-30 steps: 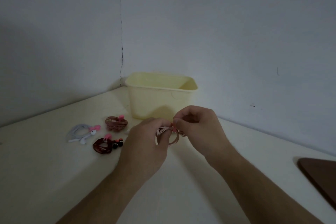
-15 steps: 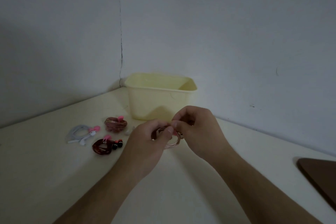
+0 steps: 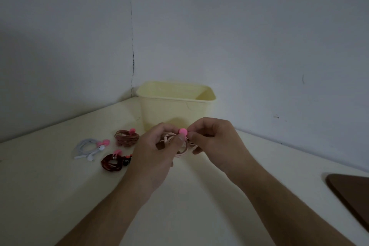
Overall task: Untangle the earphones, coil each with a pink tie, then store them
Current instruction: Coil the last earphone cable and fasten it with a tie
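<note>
**Q:** What is at the centre of the frame?

**A:** A coil of thin, pale pink earphone cable [image 3: 182,147], looped into a small ring, held just above the counter [image 3: 199,195]. A rounded pink tie [image 3: 183,131], smooth and button-shaped, sits at the top of the coil.

**Q:** How are the hands placed?

**A:** The left hand [image 3: 154,153] curls its fingers around the left side of the coil, thumb pressing on the loops. The right hand [image 3: 216,142] pinches at the tie with thumb and forefinger, the other fingers curled in. Both forearms reach in from the lower edge.

**Q:** What lies around them?

**A:** Left of centre, on the counter, three finished coils, each with a pink tie: a white earphone coil [image 3: 87,149] with glossy buds, a brown coil [image 3: 126,138] wound tight, and a dark red coil [image 3: 112,163] with black buds. Directly behind the hands stands a pale yellow plastic bin [image 3: 175,106], rectangular with rounded corners and a smooth matte wall. The counter is cream and plain. At the right edge is a dark brown board [image 3: 351,193] with a rounded corner.
</note>
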Demonstrator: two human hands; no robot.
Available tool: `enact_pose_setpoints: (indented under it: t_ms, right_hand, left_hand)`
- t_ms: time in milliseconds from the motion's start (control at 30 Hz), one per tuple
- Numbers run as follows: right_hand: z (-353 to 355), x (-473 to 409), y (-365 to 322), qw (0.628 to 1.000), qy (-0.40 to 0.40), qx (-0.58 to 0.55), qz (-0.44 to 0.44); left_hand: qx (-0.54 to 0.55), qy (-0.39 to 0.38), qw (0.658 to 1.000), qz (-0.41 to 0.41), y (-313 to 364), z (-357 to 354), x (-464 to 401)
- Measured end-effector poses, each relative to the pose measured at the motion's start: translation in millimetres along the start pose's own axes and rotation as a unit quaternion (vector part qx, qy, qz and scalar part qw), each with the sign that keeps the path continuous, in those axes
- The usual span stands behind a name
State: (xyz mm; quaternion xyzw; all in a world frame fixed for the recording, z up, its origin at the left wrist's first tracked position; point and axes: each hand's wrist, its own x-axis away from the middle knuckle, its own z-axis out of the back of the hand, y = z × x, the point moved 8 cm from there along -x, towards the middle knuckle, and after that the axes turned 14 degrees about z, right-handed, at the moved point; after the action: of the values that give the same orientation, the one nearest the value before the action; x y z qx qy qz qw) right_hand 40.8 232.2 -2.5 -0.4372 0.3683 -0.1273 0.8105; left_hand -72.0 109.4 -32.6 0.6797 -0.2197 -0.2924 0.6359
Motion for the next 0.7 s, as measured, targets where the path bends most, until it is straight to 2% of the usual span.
enact_pose_setpoints:
  t_ms: [133,333,567,700]
  right_hand:
    - [0.3,0.2,-3.4,1.000,0.002,0.023,-0.004]
    - [-1.3,1.2,-13.0,0.998,0.004,0.052,0.023]
    - [-4.0,0.8,-18.2,0.995,-0.007,0.080,0.053]
    - [-9.6,1.0,-15.8,0.995,-0.006,0.086,0.054]
  left_hand:
    - [0.017,-0.014,0.999,0.027,-5.4,-0.2,-2.3]
    - [0.101,-0.057,0.989,0.090,-13.1,-3.5,-4.2]
    - [0.062,-0.079,0.994,0.050,-6.1,-2.8,-4.4]
    - [0.098,-0.070,0.990,0.070,-9.6,0.2,-8.3]
